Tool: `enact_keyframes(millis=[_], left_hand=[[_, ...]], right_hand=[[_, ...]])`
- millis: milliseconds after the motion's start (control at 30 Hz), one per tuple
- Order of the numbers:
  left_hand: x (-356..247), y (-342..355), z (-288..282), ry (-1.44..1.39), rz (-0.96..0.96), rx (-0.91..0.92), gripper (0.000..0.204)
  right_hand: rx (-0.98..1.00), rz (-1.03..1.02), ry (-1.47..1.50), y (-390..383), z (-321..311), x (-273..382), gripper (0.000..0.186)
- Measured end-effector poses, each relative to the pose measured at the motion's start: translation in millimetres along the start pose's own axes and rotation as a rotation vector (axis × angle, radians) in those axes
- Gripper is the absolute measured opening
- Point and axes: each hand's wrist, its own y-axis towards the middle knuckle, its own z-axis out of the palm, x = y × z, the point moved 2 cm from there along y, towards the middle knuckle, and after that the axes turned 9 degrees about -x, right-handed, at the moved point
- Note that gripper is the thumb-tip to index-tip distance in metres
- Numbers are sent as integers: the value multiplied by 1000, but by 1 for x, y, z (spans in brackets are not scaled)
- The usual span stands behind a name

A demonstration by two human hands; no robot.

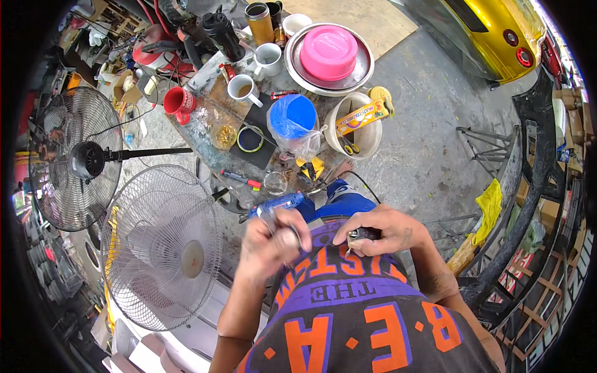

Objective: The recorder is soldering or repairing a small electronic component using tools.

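The right hand [390, 230] clamped a small black metal-tipped cylinder [370, 234], seemingly for steadiness; the left hand [267, 247] blurred, finger closure untellable.

Left hand [273, 241] curled, blurred; right hand [388, 230] curled, just apart, forearms [438, 273] bare
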Motion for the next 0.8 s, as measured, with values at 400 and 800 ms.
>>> enact_keyframes(millis=[400, 800], left_hand=[[12, -25, 27, -432, -363, 135, 22], [18, -30, 23, -408, -382, 151, 24]], right_hand=[[272, 85, 318, -1, 14, -14, 22], [280, 80, 369, -7, 27, -19, 21]])
